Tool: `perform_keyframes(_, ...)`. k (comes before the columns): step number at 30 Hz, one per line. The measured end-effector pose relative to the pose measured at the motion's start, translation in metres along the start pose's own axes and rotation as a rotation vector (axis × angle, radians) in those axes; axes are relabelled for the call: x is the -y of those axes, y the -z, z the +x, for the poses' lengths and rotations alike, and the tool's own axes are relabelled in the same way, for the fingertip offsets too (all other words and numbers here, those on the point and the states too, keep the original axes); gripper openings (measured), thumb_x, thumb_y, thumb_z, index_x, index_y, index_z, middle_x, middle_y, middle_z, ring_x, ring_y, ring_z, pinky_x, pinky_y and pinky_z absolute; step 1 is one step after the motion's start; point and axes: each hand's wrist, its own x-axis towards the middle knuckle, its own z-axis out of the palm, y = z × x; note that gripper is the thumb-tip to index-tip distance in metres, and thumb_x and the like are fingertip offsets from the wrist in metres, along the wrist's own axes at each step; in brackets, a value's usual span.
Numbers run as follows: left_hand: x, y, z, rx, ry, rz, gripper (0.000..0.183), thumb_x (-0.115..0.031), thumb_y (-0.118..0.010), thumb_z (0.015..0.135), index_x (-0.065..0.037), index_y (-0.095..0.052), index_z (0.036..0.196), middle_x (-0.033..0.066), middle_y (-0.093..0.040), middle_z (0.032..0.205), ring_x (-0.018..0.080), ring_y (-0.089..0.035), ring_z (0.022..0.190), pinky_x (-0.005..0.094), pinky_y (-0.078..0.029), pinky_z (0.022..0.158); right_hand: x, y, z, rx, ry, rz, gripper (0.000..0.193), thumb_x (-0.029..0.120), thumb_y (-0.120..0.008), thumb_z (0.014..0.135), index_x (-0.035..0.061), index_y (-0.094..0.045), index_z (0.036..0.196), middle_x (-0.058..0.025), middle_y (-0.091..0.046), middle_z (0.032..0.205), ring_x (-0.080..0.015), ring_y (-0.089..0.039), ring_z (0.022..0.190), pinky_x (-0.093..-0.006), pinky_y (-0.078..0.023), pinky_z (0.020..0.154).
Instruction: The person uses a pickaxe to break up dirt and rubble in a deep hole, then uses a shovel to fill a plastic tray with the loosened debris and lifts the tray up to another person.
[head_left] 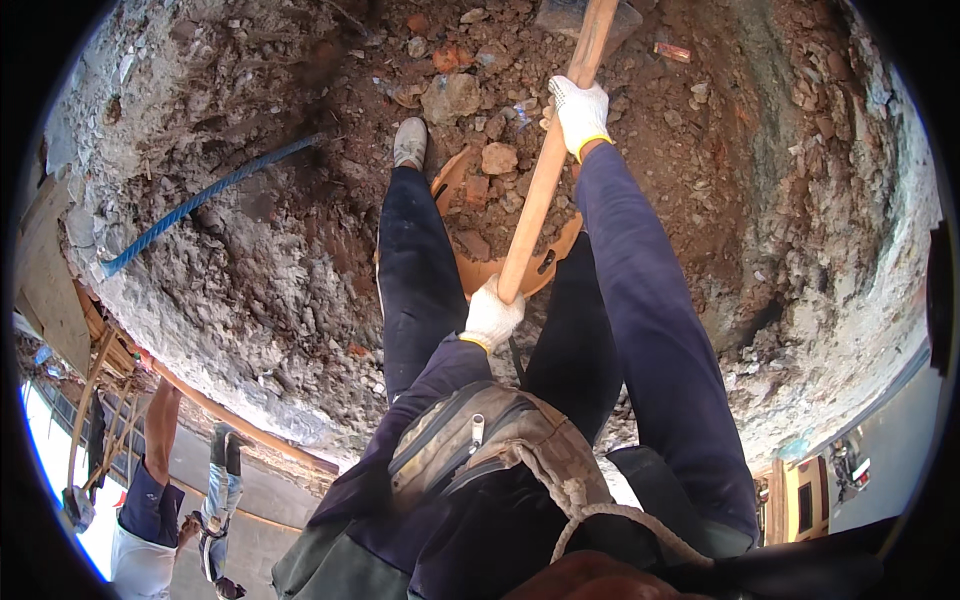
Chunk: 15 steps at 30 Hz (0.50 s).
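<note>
Both hands wear white knit gloves and are closed around the long wooden handle (540, 190) of a hoe. My left hand (492, 315) grips the handle's near end, low in front of my body. Farther up the shaft, my right hand (580, 110) is wrapped around it with that arm stretched forward. A broad grey blade (616, 22) shows beside the shaft at the top edge, partly cut off. Between my legs sits an orange plastic scoop pan (478, 275) with a slot in its rim. Stones and brick pieces lie in and around it.
I stand in a dirt pit with rough, rubble-strewn walls. A blue ribbed bar (210, 200) sticks out from the left wall. A large stone (451, 98) and a red wrapper (672, 51) lie ahead. Two other people (150, 520) are beyond the pit's edge at lower left.
</note>
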Motion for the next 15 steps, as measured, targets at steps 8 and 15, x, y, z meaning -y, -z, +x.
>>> perform_keyframes(8,0.027,-0.014,0.008,-0.012,-0.006,-0.063,0.023,-0.015,-0.07,0.081,0.001,-0.06,0.095,0.0205,-0.066,0.079,0.0339,-0.067,0.073,0.0393,-0.052,0.069,-0.024,0.011,0.017,0.106,0.146,-0.003,0.032,0.018,-0.074,0.09,-0.0049,-0.061,0.107,-0.0136,-0.067,0.084,-0.0205,-0.066,0.064,-0.0347,-0.056,0.057)
perform_keyframes(15,0.095,0.047,0.017,-0.007,-0.09,0.092,0.027,-0.024,-0.07,0.083,-0.002,-0.06,0.095,0.0265,-0.067,0.081,0.0462,-0.067,0.08,0.048,-0.054,0.068,-0.062,-0.017,-0.034,-0.007,0.117,0.226,0.022,0.014,-0.069,0.09,0.0023,-0.055,0.102,-0.0093,-0.06,0.076,-0.0217,-0.06,0.056,-0.0385,-0.056,0.05)
